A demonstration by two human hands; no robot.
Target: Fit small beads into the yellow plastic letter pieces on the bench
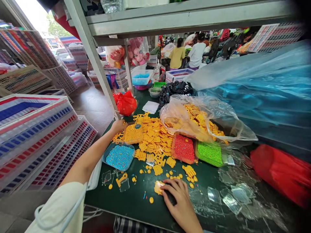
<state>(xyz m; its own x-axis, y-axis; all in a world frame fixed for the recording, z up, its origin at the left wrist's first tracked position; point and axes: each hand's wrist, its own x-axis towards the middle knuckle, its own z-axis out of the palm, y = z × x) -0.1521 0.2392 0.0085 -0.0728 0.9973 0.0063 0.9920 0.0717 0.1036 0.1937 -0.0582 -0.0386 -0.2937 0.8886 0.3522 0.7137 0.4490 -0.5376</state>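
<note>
Two hands at work on the green worktop (136,200). Left hand (118,125) stretched far out, fingers curled on the rim of the yellow bead tray (133,133) beside the yellow parts pile (155,139). Right hand (178,196) near the front edge, palm down, fingertips pressing a yellow piece (157,187).

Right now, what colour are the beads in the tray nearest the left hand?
Yellow beads, clearest in the head view.

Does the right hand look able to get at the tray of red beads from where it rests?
Probably yes. The right hand rests on the table, pressing a small yellow piece; the tray of red beads lies just beyond, with only loose yellow parts between.
</note>
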